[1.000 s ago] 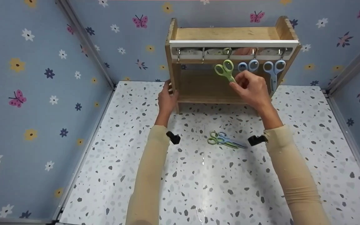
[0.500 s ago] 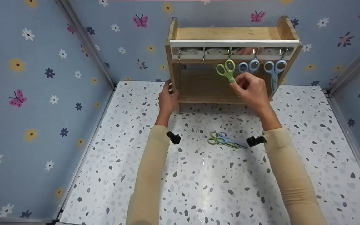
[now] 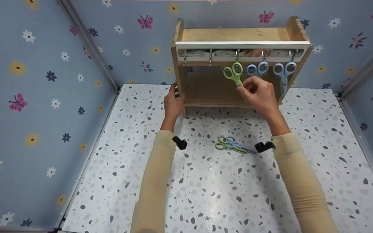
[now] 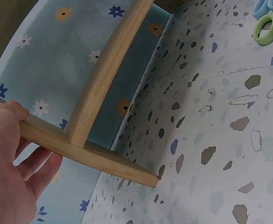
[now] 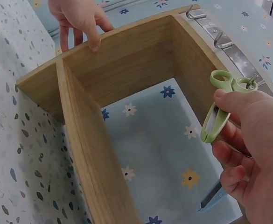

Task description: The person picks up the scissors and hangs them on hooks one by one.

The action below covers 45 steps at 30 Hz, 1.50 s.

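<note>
My right hand [image 3: 260, 94] pinches a pair of green scissors [image 3: 233, 73] by the blade end, handles up. In the right wrist view, a metal hook [image 5: 252, 80] sits in one of the green handle loops. My left hand [image 3: 173, 103] grips the left side panel of a wooden shelf [image 3: 219, 89], its thumb on one face and fingers on the other. Beside the green scissors, blue scissors [image 3: 262, 67] hang from a hook, partly behind my right hand. Another blue pair [image 3: 283, 73] hangs at the far right.
The shelf's hook rail [image 3: 197, 59] has two bare hooks at the left. On the speckled table [image 3: 180, 187], green and blue scissors [image 3: 230, 144] lie together in front of the shelf. Flowered blue panels [image 3: 50, 106] enclose the left, back and right.
The green scissors and my right hand have shifted only slightly, with the loops staying at the middle hook. My left hand keeps its hold on the shelf's side.
</note>
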Motion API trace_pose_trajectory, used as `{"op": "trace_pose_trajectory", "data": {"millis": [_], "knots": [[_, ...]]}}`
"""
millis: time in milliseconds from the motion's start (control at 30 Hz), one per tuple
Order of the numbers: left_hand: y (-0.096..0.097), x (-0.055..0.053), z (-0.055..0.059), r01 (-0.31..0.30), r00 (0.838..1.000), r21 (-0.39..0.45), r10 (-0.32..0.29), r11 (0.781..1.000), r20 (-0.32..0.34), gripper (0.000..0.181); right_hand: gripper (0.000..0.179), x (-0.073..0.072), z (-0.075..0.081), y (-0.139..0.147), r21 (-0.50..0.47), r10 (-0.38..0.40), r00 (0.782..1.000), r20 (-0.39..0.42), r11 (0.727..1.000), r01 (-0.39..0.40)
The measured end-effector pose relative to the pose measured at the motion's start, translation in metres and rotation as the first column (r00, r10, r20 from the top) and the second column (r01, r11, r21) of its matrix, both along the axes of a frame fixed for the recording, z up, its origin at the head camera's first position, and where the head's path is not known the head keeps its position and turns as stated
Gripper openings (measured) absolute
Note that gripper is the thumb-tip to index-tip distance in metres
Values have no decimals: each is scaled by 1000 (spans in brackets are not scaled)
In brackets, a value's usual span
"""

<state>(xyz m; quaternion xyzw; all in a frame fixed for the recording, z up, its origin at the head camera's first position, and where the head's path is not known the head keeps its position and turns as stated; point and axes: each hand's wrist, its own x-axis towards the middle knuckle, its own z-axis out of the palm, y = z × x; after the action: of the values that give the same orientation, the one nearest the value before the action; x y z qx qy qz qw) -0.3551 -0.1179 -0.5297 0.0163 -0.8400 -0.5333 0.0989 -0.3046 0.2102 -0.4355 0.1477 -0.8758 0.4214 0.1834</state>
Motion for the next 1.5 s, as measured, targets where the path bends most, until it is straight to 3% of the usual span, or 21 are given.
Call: {"op": "trace_pose_trajectory", "data": {"millis": [300,567,867,1267,1500], "knots": [[1,1,1,-2,1000,-7,2,1000,25,60,25,-2,-4,-2,20,-11,1000,3,1000,11],[2,1,0,-13,1000,-24,13,1000,6,58,24,-2,-6,-5,18,-10,1000,-4,1000,10],[1,0,0,-12,1000,-13,12,1000,24,57,19,-1,-9,-10,5,-20,999,44,1000,20],[2,1,1,-18,999,-13,19,1000,28,59,20,-3,-19,-12,-35,3,1000,-15,999,-4],[2,1,1,-20,1000,-14,20,1000,12,58,27,-4,-21,-13,-25,3,1000,-9,1000,-4]]}}
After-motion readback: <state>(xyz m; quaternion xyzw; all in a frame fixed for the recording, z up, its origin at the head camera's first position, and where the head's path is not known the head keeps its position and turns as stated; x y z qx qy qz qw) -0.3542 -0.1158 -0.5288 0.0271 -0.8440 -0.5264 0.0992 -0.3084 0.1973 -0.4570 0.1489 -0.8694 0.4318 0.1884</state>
